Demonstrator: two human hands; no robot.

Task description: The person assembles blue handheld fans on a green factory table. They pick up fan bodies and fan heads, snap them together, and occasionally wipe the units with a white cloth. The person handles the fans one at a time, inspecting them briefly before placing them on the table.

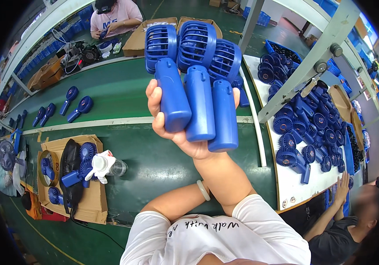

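Note:
Three blue handheld fans [200, 104] are bunched in my right hand [169, 126], raised over the bench. Their round caged heads point away from me and the smooth handles toward me. My right fingers wrap round the handles from the left, and one fingertip shows at the right side. My left forearm [172, 205], with a pale bangle [203, 190] at the wrist, crosses behind my right forearm. That hides my left hand. Just behind the held bunch, part of another blue fan [243, 95] shows at the right.
Blue fans [83, 108] lie on the green belt [123, 88]. A cardboard tray [96, 205] holds fans, a tape roll [48, 168] and a black pouch; a clear bottle [119, 168] stands beside it. Many fans [308, 128] cover the white table [295, 192]. Two other people work nearby.

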